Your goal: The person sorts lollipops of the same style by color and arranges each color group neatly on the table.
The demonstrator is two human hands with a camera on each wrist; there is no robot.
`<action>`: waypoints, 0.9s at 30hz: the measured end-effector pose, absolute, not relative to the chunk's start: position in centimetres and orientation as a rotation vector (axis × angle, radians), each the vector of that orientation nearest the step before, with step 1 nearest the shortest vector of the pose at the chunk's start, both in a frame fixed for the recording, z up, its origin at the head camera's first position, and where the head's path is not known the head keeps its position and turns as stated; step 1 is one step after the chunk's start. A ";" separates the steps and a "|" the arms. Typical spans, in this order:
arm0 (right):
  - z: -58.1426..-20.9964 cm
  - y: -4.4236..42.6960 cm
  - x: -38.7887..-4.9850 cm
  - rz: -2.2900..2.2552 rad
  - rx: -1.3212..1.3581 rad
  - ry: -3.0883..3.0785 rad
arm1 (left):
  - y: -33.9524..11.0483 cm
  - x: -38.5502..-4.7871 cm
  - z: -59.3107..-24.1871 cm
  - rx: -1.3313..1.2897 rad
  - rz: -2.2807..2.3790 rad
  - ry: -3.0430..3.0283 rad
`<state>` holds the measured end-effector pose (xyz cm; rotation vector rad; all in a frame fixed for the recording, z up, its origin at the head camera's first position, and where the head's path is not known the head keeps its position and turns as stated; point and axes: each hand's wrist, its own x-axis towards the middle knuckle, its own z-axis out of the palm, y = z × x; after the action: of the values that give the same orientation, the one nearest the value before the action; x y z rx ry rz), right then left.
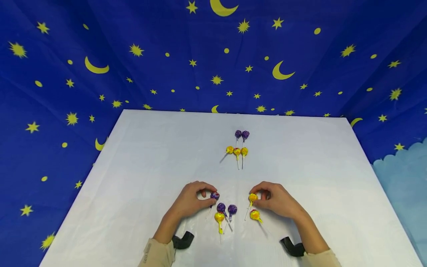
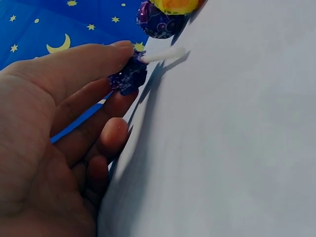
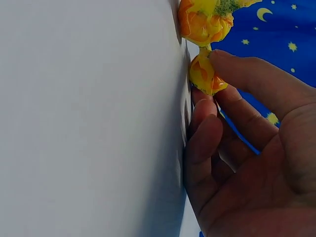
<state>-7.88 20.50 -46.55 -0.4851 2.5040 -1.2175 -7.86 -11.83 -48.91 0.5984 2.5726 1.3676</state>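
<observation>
L hand (image 1: 195,197) is pinching a purple lolly (image 1: 215,195), R hand (image 1: 280,200) a yellow lolly (image 1: 253,197), both near ctr. Wrist views are showing palms (image 2: 44,197), hidden in head view; only head view is showing the far lollies (image 1: 237,151), 2 purple beyond 3 yellow. White tabletop (image 1: 150,155) is stretching wide L & R of hands; far edge (image 1: 186,112) is running beyond.

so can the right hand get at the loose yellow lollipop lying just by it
Probably yes: the loose yellow lollipop lies close to the right hand, with nothing visible between them. But that hand is holding another yellow lollipop, so it would likely have to put that down first.
</observation>
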 end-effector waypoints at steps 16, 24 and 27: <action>-46.9 20.3 -7.8 -1.243 -0.568 2.516 | -11.0 -8.5 -48.4 0.480 1.535 2.520; -47.0 20.3 -7.7 -1.241 -0.558 2.531 | -9.7 -10.2 -47.2 0.489 1.594 2.501; -47.0 20.3 -7.6 -1.241 -0.550 2.538 | -9.4 -11.1 -46.5 0.498 1.627 2.496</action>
<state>-7.61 20.31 -47.04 -0.5505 2.5383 -1.2412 -11.11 -9.37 -46.45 0.4978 2.4962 1.6270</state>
